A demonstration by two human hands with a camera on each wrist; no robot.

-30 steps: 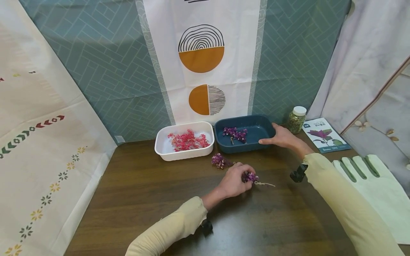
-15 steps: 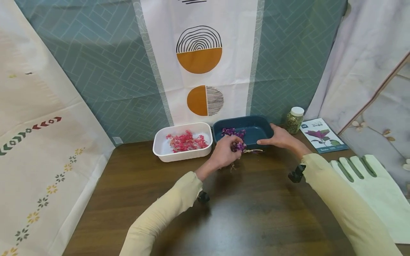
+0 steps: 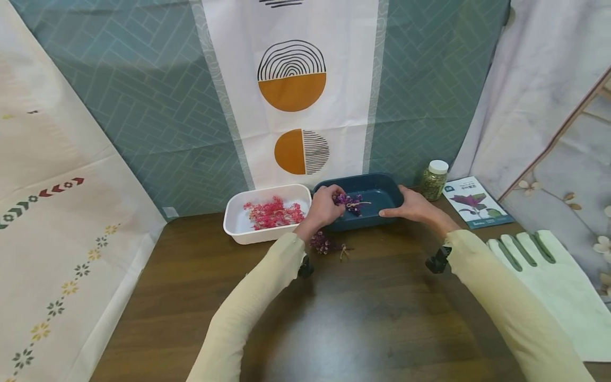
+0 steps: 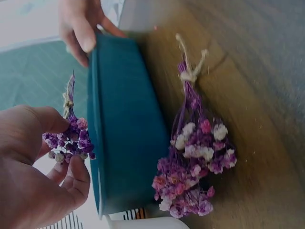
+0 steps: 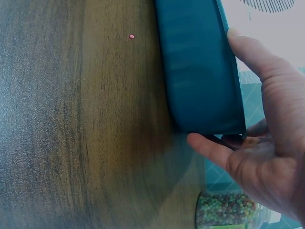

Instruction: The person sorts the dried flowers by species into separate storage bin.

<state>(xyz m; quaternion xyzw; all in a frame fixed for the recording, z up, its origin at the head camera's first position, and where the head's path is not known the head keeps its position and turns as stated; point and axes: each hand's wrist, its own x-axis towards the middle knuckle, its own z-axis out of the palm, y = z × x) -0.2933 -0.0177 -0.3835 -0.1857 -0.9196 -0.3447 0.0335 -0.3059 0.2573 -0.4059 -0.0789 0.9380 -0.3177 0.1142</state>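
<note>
Over the left part of the dark blue tray [image 3: 364, 222], my left hand [image 3: 324, 207] pinches a small bunch of dried purple flowers [image 4: 76, 138] tied with twine. Thumb and fingers close round its blossoms in the left wrist view. Other purple flowers lie in the tray beneath, and I cannot clearly part them from the held bunch. My right hand [image 3: 414, 205] grips the tray's right end, thumb on the rim and fingers round the outer corner, as the right wrist view shows. Another tied bunch of purple and white flowers [image 4: 190, 167] lies on the table before the tray.
Left of the blue tray stands a white tray [image 3: 248, 237] of pinkish-red dried flowers. A lidded jar of green bits [image 3: 433, 181], a flower-picture packet [image 3: 477, 204] and white-and-green gloves [image 3: 549, 297] are on the right. Patterned cloth hangs behind the wooden table [image 3: 191, 297].
My left hand has carried the purple flower bunch from the table up and leftward to over the blue tray. My right hand has kept its grip on the tray's end.
</note>
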